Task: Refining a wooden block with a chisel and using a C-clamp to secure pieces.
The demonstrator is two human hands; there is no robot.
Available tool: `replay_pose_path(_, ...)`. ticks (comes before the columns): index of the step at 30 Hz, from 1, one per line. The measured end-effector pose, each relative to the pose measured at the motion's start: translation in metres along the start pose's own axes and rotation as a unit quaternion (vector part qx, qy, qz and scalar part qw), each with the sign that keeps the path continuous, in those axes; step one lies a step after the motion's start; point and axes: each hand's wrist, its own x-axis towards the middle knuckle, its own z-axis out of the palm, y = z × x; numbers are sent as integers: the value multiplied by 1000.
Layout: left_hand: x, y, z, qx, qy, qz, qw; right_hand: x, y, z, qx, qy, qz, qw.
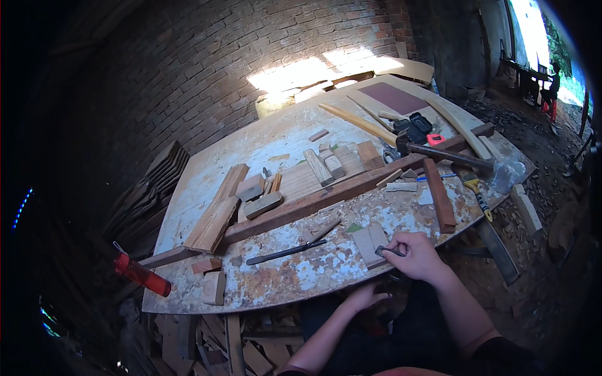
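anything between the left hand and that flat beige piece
The table's front edge: the left hand is on the near side, the flat beige piece beyond it. The right hand, pinching a small dark object, overlaps the beige piece's right side.

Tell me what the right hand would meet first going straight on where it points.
Probably the flat tan piece just left of the right hand; whether they touch is unclear. Beyond lies the slim black tool.
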Motion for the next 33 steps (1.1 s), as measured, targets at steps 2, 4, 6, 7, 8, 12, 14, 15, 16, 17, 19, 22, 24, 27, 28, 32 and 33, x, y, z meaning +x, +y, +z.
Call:
replay_pose_path(2, 1, -2, 1, -141, -22, 37, 989, 0, -4, -1, -13, 13, 3, 1000)
replay_pose_path(4, -7, 5, -7, -186, -58, 20, 981, 1, 2, -3, -7, 10, -1, 1000)
replay_pose_path(6, -11, 10, -14, -232, -96, 0, 968, -1, 2, -4, -1, 4, -2, 1000)
replay_pose_path(7, -8, 10, -15, -252, -110, -6, 962, 1, 3, -8, -7, 15, -21, 1000)
replay_pose_path(8, -11, 4, -17, -272, -118, -19, 955, 4, 4, -3, -7, 19, -43, 999)
replay_pose_path(12, -8, 11, -6, 23, 53, -73, 996, 4, 2, 0, 2, 16, 2, 1000)
replay_pose_path(14, -1, 11, 12, 31, 109, -71, 991, -3, -1, -1, -6, 36, -3, 999)
replay_pose_path(15, 5, 6, 26, 38, 127, -81, 988, -5, -4, -2, -8, 37, 2, 999)
replay_pose_path(16, 14, 3, 39, 43, 137, -80, 986, -11, -6, -6, -17, 50, 14, 998)
replay_pose_path(17, 17, 1, 41, 35, 127, -105, 986, -10, -7, -2, -25, 50, -4, 998)
replay_pose_path(19, 21, -20, 57, 19, 132, -114, 984, -11, -8, 7, -8, 55, -45, 997)
replay_pose_path(22, 43, 17, 32, -87, -47, -139, 985, -14, 5, 3, -6, 89, -73, 993)
replay_pose_path(24, 58, -33, 58, -156, 4, 0, 988, -7, 2, 9, -45, 90, -97, 990)
replay_pose_path(27, 65, -49, 47, -435, -23, 0, 900, -4, 0, 12, -11, 25, -40, 999)
replay_pose_path(28, 73, -71, 53, -514, -31, -1, 857, -2, -3, 15, -29, 10, -39, 999)
replay_pose_path(32, 76, -21, 52, -522, -82, -154, 835, -3, 7, 10, -29, 33, -48, 998)
replay_pose_path(33, 78, -36, 85, -628, 6, -154, 763, -3, 2, 14, -33, 34, -44, 998)
